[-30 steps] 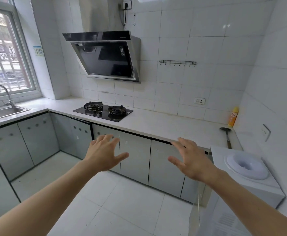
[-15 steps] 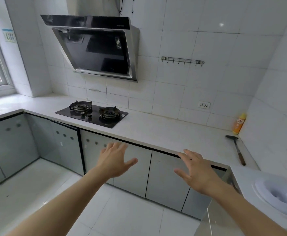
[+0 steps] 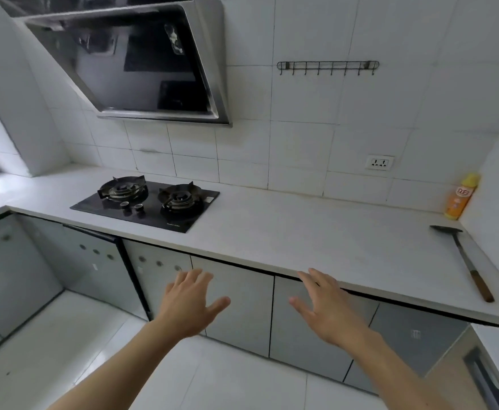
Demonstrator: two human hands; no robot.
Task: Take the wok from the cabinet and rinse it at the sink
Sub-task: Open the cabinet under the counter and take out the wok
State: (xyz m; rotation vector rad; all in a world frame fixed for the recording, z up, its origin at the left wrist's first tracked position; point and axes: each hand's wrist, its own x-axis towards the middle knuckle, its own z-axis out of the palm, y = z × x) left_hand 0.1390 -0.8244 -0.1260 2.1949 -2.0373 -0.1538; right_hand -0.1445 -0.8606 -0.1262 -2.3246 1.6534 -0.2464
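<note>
White-tiled kitchen, white countertop [image 3: 301,232] running left to right. Grey cabinet doors [image 3: 236,306] beneath sit closed, wok unseen. Left hand [image 3: 189,306] and right hand [image 3: 328,309] hover before the doors, fingers spread, holding nothing.

Left hand [image 3: 189,306] and right hand [image 3: 328,309] outstretched, fingers spread, empty.
</note>
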